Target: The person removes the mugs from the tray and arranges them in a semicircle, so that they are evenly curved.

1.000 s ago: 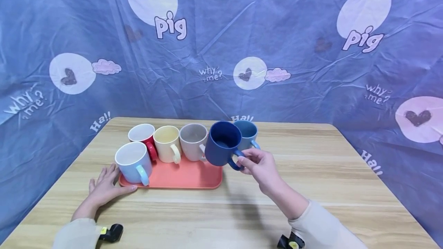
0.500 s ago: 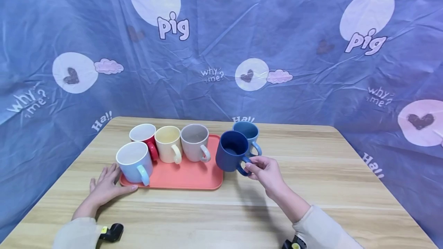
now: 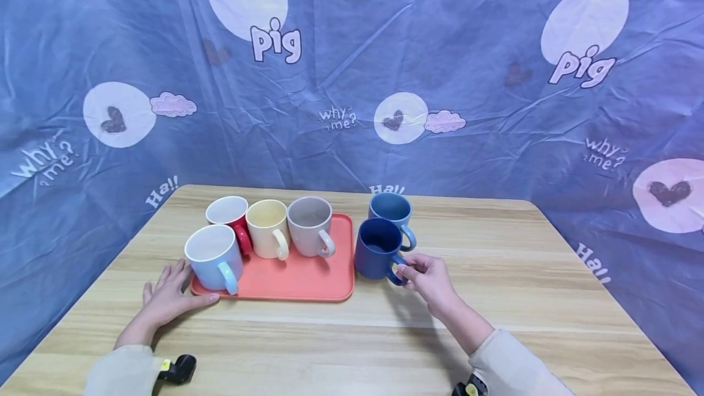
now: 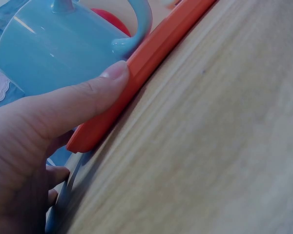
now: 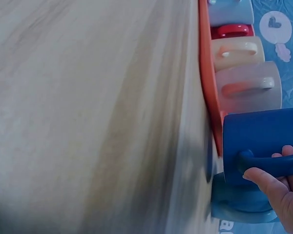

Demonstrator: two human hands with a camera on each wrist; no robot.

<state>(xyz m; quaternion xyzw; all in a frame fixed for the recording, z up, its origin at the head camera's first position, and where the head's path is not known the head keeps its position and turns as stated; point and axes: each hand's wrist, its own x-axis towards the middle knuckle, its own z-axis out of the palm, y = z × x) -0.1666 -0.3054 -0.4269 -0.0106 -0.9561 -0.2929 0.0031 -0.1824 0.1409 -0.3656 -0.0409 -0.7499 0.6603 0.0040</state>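
My right hand (image 3: 431, 283) pinches the handle of a dark blue mug (image 3: 375, 261), held upright just right of the coral tray (image 3: 308, 289). In the right wrist view the mug's base shows a small gap above the table. Behind it stands a lighter blue mug (image 3: 392, 205), partly covered. My left hand (image 3: 167, 299) rests at the tray's front left corner with fingers spread, its thumb (image 4: 95, 95) lying along the rim. Right beside that hand is a light blue mug (image 3: 211, 264) on the tray.
Also on the tray are a red mug with white inside (image 3: 227, 209), a cream mug (image 3: 266, 234) and a grey mug (image 3: 308, 231), in a row along the back. A blue printed curtain (image 3: 467, 35) hangs behind the wooden table (image 3: 522, 298).
My right hand has carried the dark blue mug right and down, from over the tray's right end to beside it. The left hand stays at the tray corner.
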